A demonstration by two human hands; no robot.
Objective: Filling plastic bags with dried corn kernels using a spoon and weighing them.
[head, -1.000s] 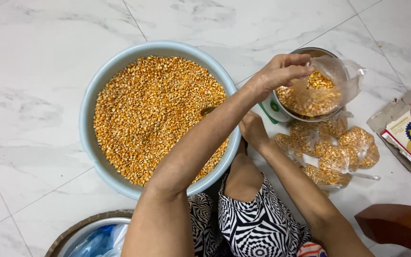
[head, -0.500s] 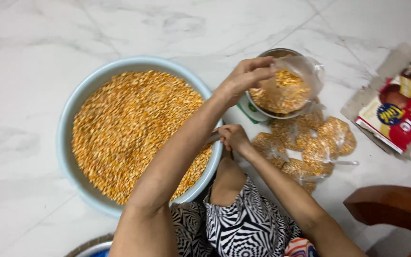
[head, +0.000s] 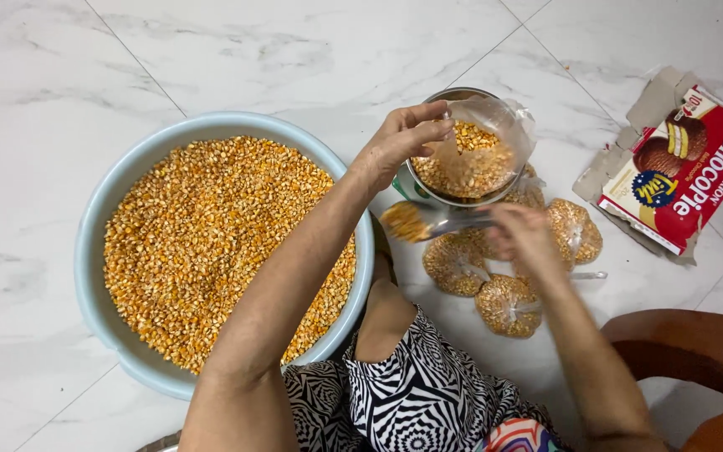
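My left hand [head: 402, 138] pinches the rim of a clear plastic bag [head: 495, 134] that lines a round metal bowl [head: 453, 199], and the bag holds yellow corn kernels. My right hand [head: 522, 237] grips the handle of a spoon [head: 418, 223] heaped with kernels, blurred, just below the bowl's rim. A wide pale blue basin [head: 98, 276] full of corn kernels sits on the floor at the left, under my left forearm.
Several tied clear bags of corn [head: 504, 303] lie on the white marble floor below the bowl. A torn red snack carton [head: 679, 172] lies at the right. A brown wooden seat edge [head: 679, 351] shows at the bottom right. My patterned clothing [head: 412, 393] fills the bottom centre.
My right hand has come up from the basin's edge toward the bowl with a loaded spoon. My left hand keeps hold of the bag rim. The view has shifted.
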